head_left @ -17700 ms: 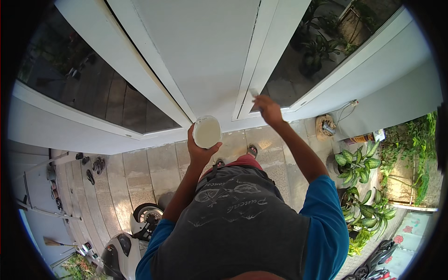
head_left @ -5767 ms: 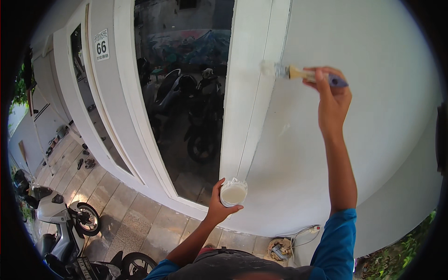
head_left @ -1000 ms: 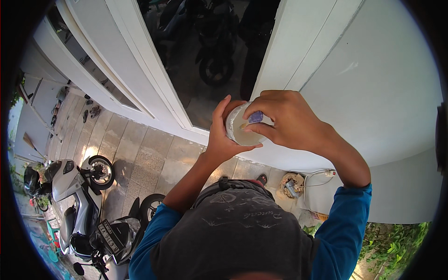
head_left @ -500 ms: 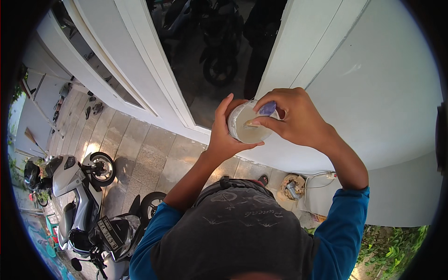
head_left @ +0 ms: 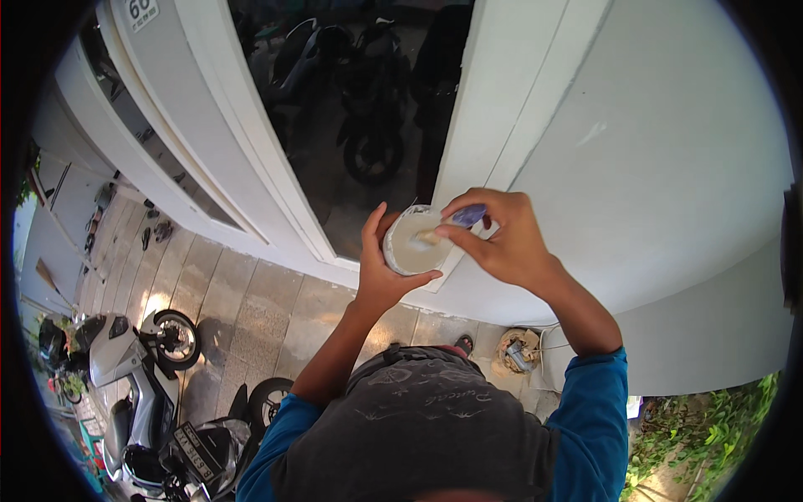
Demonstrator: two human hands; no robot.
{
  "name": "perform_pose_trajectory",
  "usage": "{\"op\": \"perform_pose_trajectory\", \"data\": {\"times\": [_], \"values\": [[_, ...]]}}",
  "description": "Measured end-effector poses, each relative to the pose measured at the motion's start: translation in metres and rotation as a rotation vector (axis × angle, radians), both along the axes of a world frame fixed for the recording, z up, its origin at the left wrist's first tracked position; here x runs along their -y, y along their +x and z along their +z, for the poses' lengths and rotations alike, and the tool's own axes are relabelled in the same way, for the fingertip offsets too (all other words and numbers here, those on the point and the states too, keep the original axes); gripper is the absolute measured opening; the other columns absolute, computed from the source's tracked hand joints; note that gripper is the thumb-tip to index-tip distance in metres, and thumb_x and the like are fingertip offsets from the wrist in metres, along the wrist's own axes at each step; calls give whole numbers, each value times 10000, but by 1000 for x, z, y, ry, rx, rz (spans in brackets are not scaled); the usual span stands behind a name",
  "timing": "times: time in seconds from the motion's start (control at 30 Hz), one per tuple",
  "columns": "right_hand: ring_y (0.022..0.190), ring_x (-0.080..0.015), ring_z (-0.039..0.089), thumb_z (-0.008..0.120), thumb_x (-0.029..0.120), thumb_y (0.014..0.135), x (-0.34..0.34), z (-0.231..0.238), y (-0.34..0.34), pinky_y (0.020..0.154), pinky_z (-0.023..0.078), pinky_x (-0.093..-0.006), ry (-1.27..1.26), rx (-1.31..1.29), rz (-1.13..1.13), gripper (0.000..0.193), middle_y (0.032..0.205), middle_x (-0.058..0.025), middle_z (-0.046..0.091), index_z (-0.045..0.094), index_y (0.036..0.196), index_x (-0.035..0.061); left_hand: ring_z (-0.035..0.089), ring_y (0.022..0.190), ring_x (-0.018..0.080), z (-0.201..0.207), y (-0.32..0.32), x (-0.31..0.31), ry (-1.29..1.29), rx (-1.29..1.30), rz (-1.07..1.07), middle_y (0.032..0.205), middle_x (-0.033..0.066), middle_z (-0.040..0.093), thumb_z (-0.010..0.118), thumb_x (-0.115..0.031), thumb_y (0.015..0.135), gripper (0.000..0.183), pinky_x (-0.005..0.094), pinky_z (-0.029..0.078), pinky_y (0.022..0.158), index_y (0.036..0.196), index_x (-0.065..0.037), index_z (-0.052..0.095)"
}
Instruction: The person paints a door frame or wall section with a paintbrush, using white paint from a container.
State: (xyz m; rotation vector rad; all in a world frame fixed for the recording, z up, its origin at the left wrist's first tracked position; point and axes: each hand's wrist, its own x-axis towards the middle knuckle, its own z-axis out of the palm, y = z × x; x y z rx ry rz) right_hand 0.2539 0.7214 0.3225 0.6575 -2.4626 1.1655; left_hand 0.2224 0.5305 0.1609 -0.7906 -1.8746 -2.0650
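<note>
My left hand [head_left: 391, 274] is wrapped round a small white tub [head_left: 390, 255], thumb on the near side and fingers on the far side. Pale, greyish-white paint [head_left: 407, 249] lies inside it. Between the thumb and fingers of my right hand [head_left: 508, 244] is a paintbrush with a purple handle [head_left: 469, 215]. Its pale bristle end [head_left: 429, 237] slants down over the paint inside the tub; whether the tip touches the paint I cannot tell. Both hands are held up in front of my body, close to a white door frame.
A dark glass pane [head_left: 360, 109] in a white frame [head_left: 493, 125] stands ahead, with a grey-white wall [head_left: 661, 167] to its right. Parked motorbikes [head_left: 134, 368] fill the lower left. On the tiled floor sits a round container [head_left: 518, 350] beside a cable. Plants [head_left: 711, 435] grow at lower right.
My view has shifted, so the hands and tub appear further left and lower. My right hand has drawn back toward the tub's right rim, and more of the brush's bristle end shows.
</note>
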Motion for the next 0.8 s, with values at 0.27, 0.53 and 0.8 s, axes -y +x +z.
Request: {"op": "perform_pose_trajectory", "data": {"times": [0.27,0.53,0.8], "values": [[731,-238,714,855,207,846,3,-14,13,645,537,-319,83,-58,21,247,874,-128,740,731,966,30,536,1313,296,0,5,-5,-24,16,-26,1424,193,492,998,-116,603,1288,428,441,1109,1588,-70,171],[761,-273,730,848,192,847,7,-13,16,683,562,-344,89,-46,9,240,877,-144,733,724,965,25,548,1302,297,6,8,-9,-51,2,-5,1402,195,519,997,-115,600,1278,425,447,1104,1585,-67,183],[688,-257,703,844,183,847,0,-12,16,654,549,-355,21,-26,20,212,834,-130,727,731,942,30,547,1303,295,4,9,-10,-52,-6,-21,1409,191,512,991,-101,605,1280,427,448,1105,1587,-70,170]]}}
